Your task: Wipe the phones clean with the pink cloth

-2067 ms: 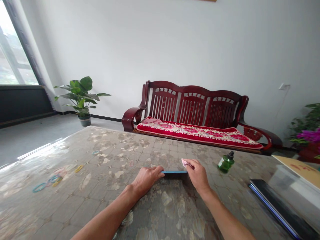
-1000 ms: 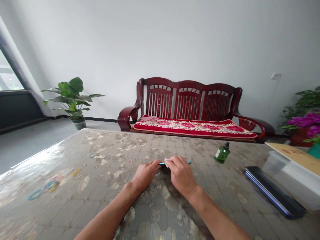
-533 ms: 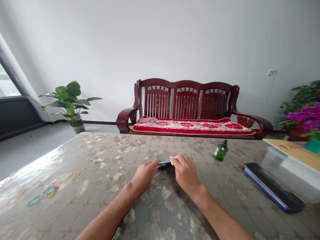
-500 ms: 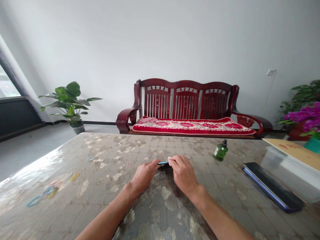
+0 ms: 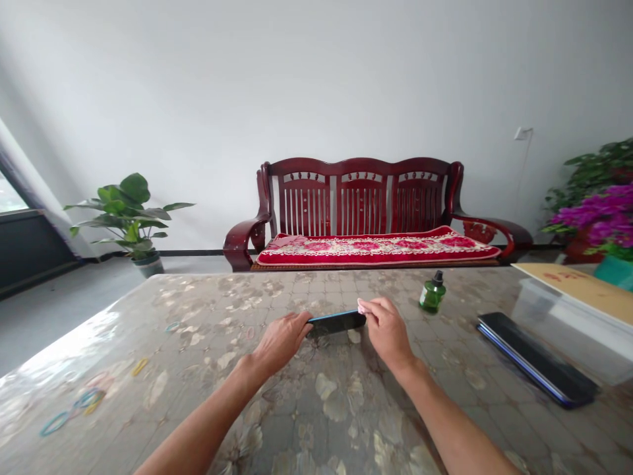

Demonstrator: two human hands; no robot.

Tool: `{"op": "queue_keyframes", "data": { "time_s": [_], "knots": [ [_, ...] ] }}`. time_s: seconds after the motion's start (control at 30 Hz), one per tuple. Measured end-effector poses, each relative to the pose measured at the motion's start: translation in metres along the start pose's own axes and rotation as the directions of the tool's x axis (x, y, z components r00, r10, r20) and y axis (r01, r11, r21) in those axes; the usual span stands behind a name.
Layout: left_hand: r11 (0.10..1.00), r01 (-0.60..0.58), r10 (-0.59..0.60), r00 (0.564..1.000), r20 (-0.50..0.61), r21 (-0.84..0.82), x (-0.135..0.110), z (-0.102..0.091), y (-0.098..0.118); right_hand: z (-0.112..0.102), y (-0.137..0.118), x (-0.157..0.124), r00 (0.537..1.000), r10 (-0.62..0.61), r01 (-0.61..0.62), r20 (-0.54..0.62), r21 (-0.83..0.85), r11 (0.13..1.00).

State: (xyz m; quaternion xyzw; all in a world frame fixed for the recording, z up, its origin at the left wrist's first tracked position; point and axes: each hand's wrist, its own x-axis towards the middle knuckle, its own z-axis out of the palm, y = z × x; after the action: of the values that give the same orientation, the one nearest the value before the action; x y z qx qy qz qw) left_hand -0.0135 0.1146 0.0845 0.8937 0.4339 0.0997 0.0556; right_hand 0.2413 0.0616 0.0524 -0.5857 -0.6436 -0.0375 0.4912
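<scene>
A dark smartphone (image 5: 337, 323) with a blue edge is held tilted above the table, its dark face towards me. My left hand (image 5: 283, 340) grips its left end between thumb and fingers. At the phone's right end, my right hand (image 5: 390, 330) pinches a small, pale pinkish-white wad (image 5: 362, 307) against the top edge. Whether that wad is tissue or cloth I cannot tell. Past my right hand stands a small green bottle (image 5: 432, 295) with a black cap.
The table (image 5: 316, 422) has a floral cover. More phones lie stacked (image 5: 537, 356) at right, beside a clear plastic box (image 5: 564, 330) with a tan sheet (image 5: 578, 290) on top. Several rubber bands (image 5: 89, 399) lie at left. A wooden bench (image 5: 359, 204) stands behind.
My right hand has moved right along the phone's top edge with the pale wad, away from my left hand. More of the phone's dark face shows. The view has shifted slightly.
</scene>
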Motion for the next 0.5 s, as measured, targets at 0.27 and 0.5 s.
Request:
{"op": "queue_keyframes", "data": {
  "time_s": [0.27,0.5],
  "knots": [
    [0.97,-0.239,0.24,0.97,-0.028,0.037,0.02,-0.005,0.009,0.01,0.012,-0.003,0.946,0.317,-0.284,-0.061,0.312,0.907],
    [0.927,-0.299,0.31,0.951,-0.014,0.228,0.05,-0.009,0.053,0.011,0.011,-0.007,0.919,0.394,-0.351,-0.035,0.385,0.854]
  ]
}}
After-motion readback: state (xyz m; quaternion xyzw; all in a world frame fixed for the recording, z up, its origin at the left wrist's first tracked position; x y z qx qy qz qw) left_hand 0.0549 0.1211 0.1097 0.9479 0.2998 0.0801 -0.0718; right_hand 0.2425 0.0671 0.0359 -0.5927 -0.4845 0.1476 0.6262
